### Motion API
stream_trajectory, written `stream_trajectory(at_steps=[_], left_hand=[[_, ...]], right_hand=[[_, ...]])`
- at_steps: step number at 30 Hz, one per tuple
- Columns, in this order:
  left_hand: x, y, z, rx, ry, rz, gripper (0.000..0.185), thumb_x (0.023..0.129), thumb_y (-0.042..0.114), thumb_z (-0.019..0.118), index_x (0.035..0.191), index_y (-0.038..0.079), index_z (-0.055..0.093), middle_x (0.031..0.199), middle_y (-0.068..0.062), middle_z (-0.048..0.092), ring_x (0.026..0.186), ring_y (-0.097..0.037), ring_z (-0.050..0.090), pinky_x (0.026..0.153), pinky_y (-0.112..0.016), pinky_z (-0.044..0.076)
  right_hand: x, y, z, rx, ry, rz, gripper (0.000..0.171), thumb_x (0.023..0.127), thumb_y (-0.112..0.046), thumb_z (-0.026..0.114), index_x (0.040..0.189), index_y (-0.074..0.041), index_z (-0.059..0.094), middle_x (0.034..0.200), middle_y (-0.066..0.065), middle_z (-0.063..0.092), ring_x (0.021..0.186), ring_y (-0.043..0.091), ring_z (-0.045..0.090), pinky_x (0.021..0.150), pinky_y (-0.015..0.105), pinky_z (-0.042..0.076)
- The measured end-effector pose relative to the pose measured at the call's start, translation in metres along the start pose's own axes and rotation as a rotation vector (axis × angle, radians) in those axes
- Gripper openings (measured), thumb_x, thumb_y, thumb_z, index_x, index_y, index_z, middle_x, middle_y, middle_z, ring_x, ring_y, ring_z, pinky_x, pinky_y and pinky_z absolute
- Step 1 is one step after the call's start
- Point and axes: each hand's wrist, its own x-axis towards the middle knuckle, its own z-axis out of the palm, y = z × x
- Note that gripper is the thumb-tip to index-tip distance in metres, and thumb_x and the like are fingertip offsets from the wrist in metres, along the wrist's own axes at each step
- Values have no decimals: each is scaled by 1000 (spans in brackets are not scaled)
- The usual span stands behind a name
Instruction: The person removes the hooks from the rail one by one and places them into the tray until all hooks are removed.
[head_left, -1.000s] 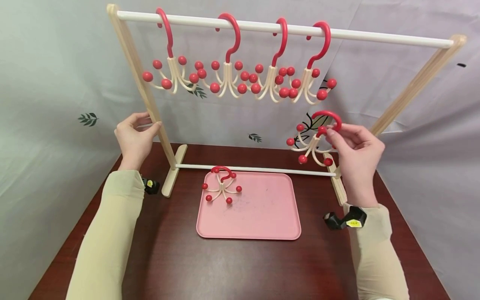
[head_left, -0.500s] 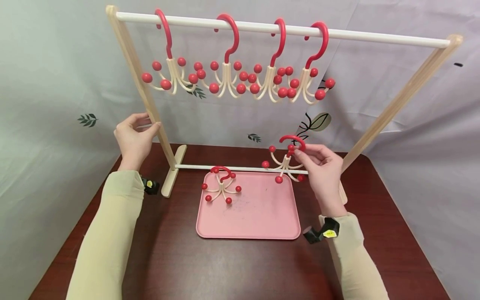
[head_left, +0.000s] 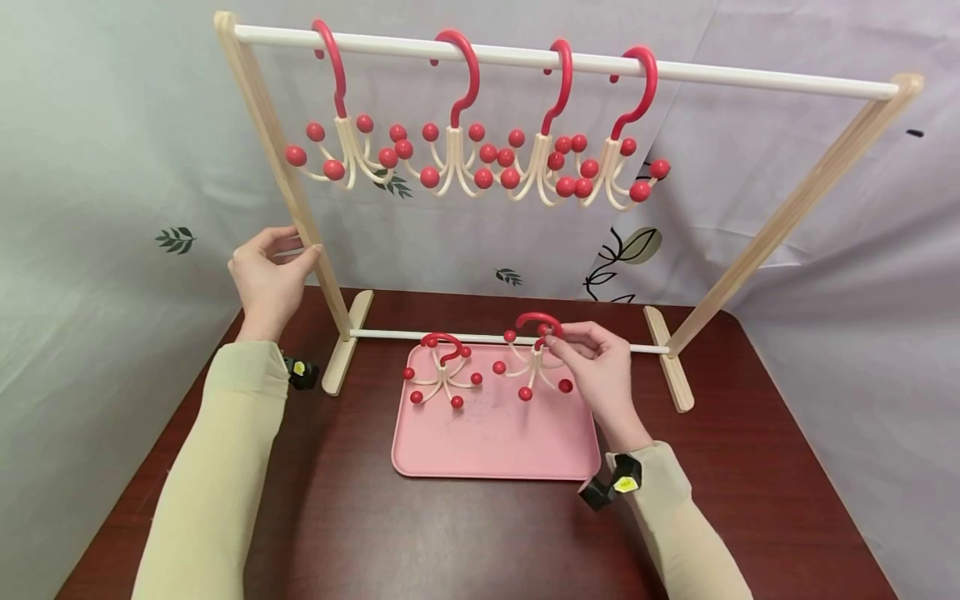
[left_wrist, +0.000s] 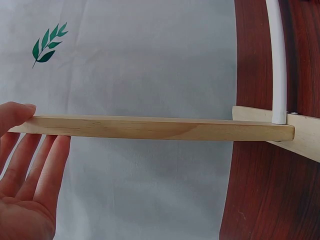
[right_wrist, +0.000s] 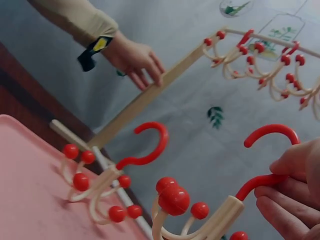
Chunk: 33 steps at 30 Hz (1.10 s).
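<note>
In my right hand (head_left: 600, 367) a multi-arm hanger (head_left: 536, 362) is pinched by its red hook, upright over the right part of the pink tray (head_left: 495, 454). Whether its balls touch the tray, I cannot tell. A second such hanger (head_left: 443, 375) stands on the tray to the left, its hook up. My left hand (head_left: 266, 271) grips the left wooden post (left_wrist: 165, 128) of the rack between thumb and fingers. From the rack's white top bar (head_left: 772, 78) hang several more hangers (head_left: 455, 158), cream with red ball tips.
The rack's right post (head_left: 795, 200) leans outward and ends in a wooden foot (head_left: 670, 367). A low white rod (head_left: 390, 333) runs between the feet, just behind the tray. Dark red tabletop (head_left: 420, 542) lies in front, and pale patterned cloth (head_left: 510, 242) hangs behind.
My right hand has brought the hanger leftward and down, from beside the right post to over the tray. My left hand has stayed on the left post.
</note>
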Motion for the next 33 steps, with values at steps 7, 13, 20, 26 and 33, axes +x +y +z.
stream_trajectory(at_steps=[7, 13, 20, 26, 33], left_hand=[[0, 0, 0, 8, -2, 0, 36, 88, 28, 81, 122, 17, 76, 110, -4, 75, 90, -7, 71, 76, -20, 57], [0, 0, 0, -1, -1, 4, 36, 87, 27, 82, 121, 16, 76, 109, -4, 75, 89, -6, 70, 76, -20, 57], [0, 0, 0, -3, -2, 6, 36, 87, 28, 82, 121, 16, 76, 110, -5, 75, 89, -5, 70, 76, -20, 57], [0, 0, 0, -1, -3, -1, 36, 87, 28, 82, 121, 16, 76, 110, -5, 75, 89, -6, 71, 76, -20, 57], [0, 0, 0, -6, -2, 1, 37, 87, 28, 82, 122, 16, 76, 110, -4, 75, 90, -6, 71, 76, -20, 57]], right_hand=[[-7, 18, 13, -2, -73, 87, 25, 87, -5, 82, 108, 5, 73, 100, 17, 75, 87, 24, 75, 78, 34, 61], [-10, 31, 24, 13, -129, 140, 22, 88, -3, 81, 108, 2, 74, 104, 17, 75, 92, 29, 74, 80, 36, 60], [-9, 44, 33, 21, -159, 199, 22, 88, -4, 80, 108, 2, 74, 103, 16, 75, 94, 33, 73, 84, 45, 59], [-6, 49, 36, 20, -148, 207, 21, 88, -3, 80, 109, 1, 74, 102, 14, 75, 92, 31, 74, 84, 48, 58], [-2, 51, 38, 31, -124, 207, 21, 88, -1, 79, 108, 4, 73, 100, 16, 75, 89, 25, 75, 84, 51, 57]])
